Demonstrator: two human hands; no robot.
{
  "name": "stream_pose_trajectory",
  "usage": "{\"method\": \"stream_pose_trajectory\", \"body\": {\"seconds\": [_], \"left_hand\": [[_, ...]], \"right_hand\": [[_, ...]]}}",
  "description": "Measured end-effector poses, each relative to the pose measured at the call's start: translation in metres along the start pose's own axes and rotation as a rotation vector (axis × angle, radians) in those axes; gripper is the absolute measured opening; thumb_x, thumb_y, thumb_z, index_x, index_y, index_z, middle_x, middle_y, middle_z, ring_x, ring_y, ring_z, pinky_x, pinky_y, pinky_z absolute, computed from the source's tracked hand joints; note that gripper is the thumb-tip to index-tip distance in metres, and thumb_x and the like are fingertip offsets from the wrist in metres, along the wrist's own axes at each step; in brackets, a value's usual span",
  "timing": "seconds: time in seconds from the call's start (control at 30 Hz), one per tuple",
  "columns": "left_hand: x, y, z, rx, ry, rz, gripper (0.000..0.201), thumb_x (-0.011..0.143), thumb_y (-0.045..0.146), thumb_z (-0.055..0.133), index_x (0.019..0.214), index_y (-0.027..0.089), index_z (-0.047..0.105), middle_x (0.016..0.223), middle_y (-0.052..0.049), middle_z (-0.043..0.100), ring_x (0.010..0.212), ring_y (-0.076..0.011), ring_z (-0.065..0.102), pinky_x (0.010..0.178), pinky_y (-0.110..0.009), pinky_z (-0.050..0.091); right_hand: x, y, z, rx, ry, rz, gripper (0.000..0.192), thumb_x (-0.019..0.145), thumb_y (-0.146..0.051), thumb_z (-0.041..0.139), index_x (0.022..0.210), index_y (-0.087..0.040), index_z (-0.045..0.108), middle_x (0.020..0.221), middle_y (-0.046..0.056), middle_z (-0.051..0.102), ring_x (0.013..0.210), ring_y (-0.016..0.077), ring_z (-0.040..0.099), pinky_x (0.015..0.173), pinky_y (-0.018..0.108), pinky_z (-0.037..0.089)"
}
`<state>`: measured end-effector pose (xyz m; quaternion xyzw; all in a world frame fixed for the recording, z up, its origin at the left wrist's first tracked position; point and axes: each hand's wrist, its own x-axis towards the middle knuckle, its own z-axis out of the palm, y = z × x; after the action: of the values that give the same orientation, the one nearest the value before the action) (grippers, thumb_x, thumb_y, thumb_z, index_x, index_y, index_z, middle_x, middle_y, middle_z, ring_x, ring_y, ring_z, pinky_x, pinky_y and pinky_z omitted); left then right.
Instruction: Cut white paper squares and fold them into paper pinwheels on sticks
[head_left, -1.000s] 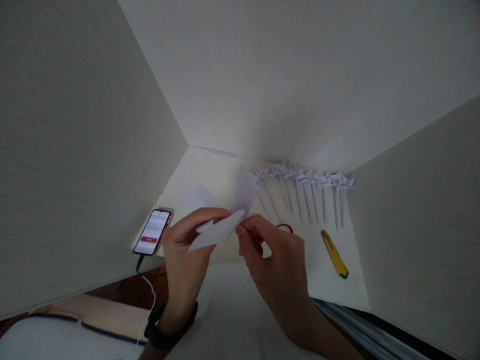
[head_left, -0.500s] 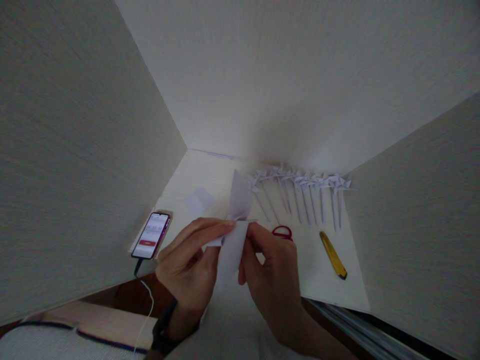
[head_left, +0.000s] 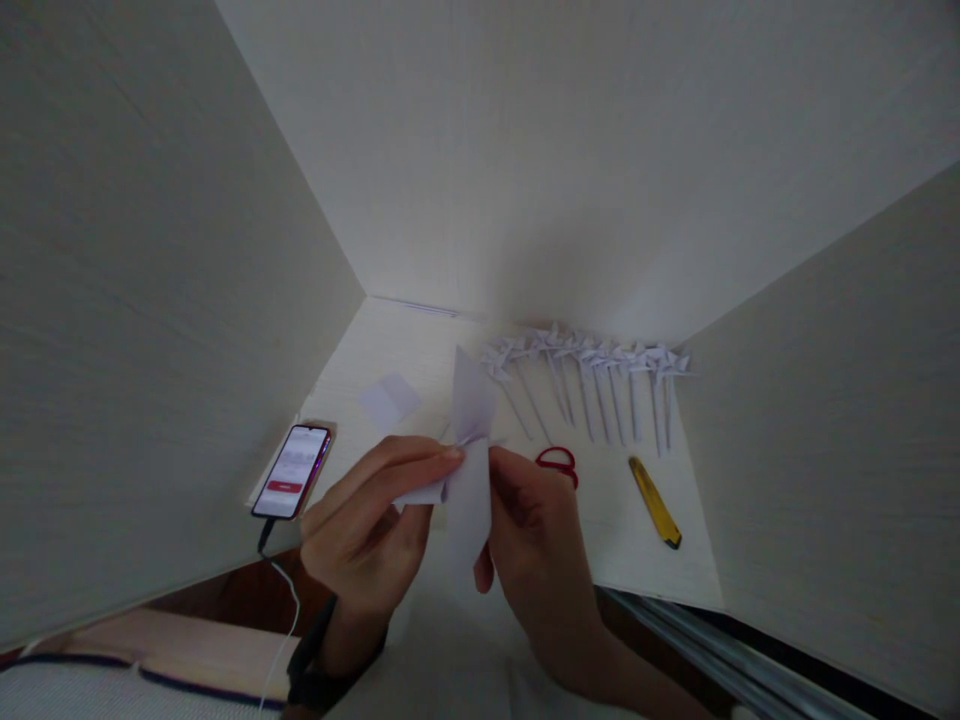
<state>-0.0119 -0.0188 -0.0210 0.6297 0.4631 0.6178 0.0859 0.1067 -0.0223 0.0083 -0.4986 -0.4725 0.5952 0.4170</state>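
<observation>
A folded white paper (head_left: 469, 500) is held up above the table, one flap standing upright and another hanging down. My left hand (head_left: 371, 525) pinches its folded middle from the left, the fingers lying over the crease. From the right, my right hand (head_left: 544, 560) holds the paper's edge between curled fingers, which are partly hidden behind the sheet. Just beyond my right hand lie red-handled scissors (head_left: 557, 462), of which only the handles show. A small creased paper sheet (head_left: 388, 399) rests on the table to the left.
Several white paper pinwheels (head_left: 592, 350) on thin sticks lie in a row along the back wall. A yellow utility knife (head_left: 655, 503) is at the right. At the left edge sits a plugged-in phone (head_left: 291, 472). Thin white sticks (head_left: 412, 306) lie at the back. Walls enclose the table (head_left: 622, 545).
The view has shifted slightly. My right fingers have moved a little down along the paper's right edge, and the paper has turned slightly. Both hands still hold it.
</observation>
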Motion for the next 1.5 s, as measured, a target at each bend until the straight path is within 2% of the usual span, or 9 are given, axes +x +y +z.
{"method": "stream_pose_trajectory", "body": {"seconds": [0.17, 0.4, 0.53, 0.6, 0.73, 0.83, 0.97, 1.27, 1.5], "left_hand": [[0.003, -0.005, -0.004, 0.024, -0.060, 0.146, 0.028, 0.078, 0.007, 0.057, 0.092, 0.023, 0.075, 0.086, 0.000, 0.073, 0.070, -0.0136, 0.065, 0.066, -0.026, 0.056], [0.003, 0.001, -0.006, -0.028, -0.121, 0.120, 0.024, 0.080, 0.006, 0.055, 0.089, 0.018, 0.074, 0.088, -0.002, 0.072, 0.077, -0.0134, 0.067, 0.078, -0.027, 0.056], [0.004, 0.003, -0.003, -0.066, -0.102, 0.140, 0.027, 0.079, 0.004, 0.057, 0.095, 0.018, 0.073, 0.091, -0.003, 0.073, 0.079, -0.0142, 0.067, 0.072, -0.025, 0.056], [0.004, 0.002, 0.000, -0.102, -0.072, 0.078, 0.028, 0.077, 0.005, 0.060, 0.098, 0.019, 0.072, 0.089, -0.001, 0.073, 0.077, -0.0139, 0.067, 0.065, -0.022, 0.056], [0.005, 0.003, 0.009, -0.142, 0.042, -0.265, 0.032, 0.069, 0.002, 0.070, 0.092, 0.024, 0.071, 0.083, 0.005, 0.073, 0.072, -0.0111, 0.068, 0.062, -0.016, 0.055], [0.007, 0.002, 0.014, -0.191, 0.005, -0.494, 0.023, 0.069, 0.005, 0.072, 0.083, 0.023, 0.070, 0.077, 0.006, 0.073, 0.069, -0.0105, 0.069, 0.062, -0.015, 0.055], [0.009, -0.001, 0.018, -0.236, -0.058, -0.660, 0.012, 0.072, 0.012, 0.072, 0.077, 0.022, 0.070, 0.072, 0.004, 0.073, 0.068, -0.0125, 0.069, 0.059, -0.017, 0.055], [0.002, -0.005, 0.019, -0.282, -0.139, -0.690, 0.014, 0.074, 0.015, 0.071, 0.085, 0.023, 0.075, 0.082, 0.001, 0.075, 0.076, -0.0168, 0.070, 0.068, -0.024, 0.058], [0.004, -0.005, 0.019, -0.329, -0.247, -0.619, 0.029, 0.073, 0.009, 0.071, 0.095, 0.027, 0.073, 0.091, 0.001, 0.075, 0.083, -0.0143, 0.070, 0.075, -0.021, 0.057]], "right_hand": [[0.000, -0.004, -0.003, 0.075, -0.085, 0.099, 0.023, 0.083, -0.021, 0.048, 0.060, -0.019, 0.050, 0.046, -0.007, 0.046, 0.031, 0.0035, 0.035, 0.030, 0.013, 0.028], [0.001, -0.002, -0.011, -0.357, 0.083, -0.274, 0.027, 0.078, -0.009, 0.048, 0.055, -0.019, 0.038, 0.048, -0.007, 0.040, 0.043, 0.0056, 0.037, 0.041, 0.019, 0.022], [0.004, -0.006, -0.017, -0.379, 0.030, -0.212, 0.024, 0.080, -0.010, 0.047, 0.058, -0.019, 0.045, 0.048, -0.008, 0.045, 0.042, 0.0061, 0.040, 0.043, 0.019, 0.026], [0.005, -0.008, -0.018, -0.348, 0.006, -0.169, 0.021, 0.081, -0.013, 0.049, 0.061, -0.019, 0.052, 0.048, -0.008, 0.048, 0.042, 0.0065, 0.044, 0.043, 0.018, 0.030], [0.008, -0.011, -0.020, -0.399, 0.060, -0.207, 0.012, 0.080, -0.017, 0.057, 0.070, -0.019, 0.062, 0.050, -0.007, 0.054, 0.044, 0.0074, 0.050, 0.044, 0.017, 0.034], [0.009, -0.011, -0.022, -0.483, 0.103, -0.309, 0.007, 0.080, -0.016, 0.062, 0.073, -0.019, 0.062, 0.053, -0.007, 0.057, 0.047, 0.0067, 0.052, 0.047, 0.016, 0.036], [0.011, -0.009, -0.024, -0.635, 0.186, -0.432, 0.011, 0.085, -0.017, 0.059, 0.074, -0.018, 0.060, 0.054, -0.006, 0.056, 0.049, 0.0074, 0.051, 0.051, 0.018, 0.035], [0.013, -0.005, -0.021, -0.840, 0.198, -0.457, 0.020, 0.085, -0.016, 0.050, 0.065, -0.020, 0.048, 0.054, -0.004, 0.050, 0.047, 0.0100, 0.042, 0.049, 0.024, 0.027], [0.019, 0.006, -0.034, -0.625, 0.143, -0.328, 0.017, 0.086, -0.017, 0.048, 0.069, -0.019, 0.050, 0.055, -0.005, 0.047, 0.048, 0.0096, 0.043, 0.048, 0.022, 0.028]]}}
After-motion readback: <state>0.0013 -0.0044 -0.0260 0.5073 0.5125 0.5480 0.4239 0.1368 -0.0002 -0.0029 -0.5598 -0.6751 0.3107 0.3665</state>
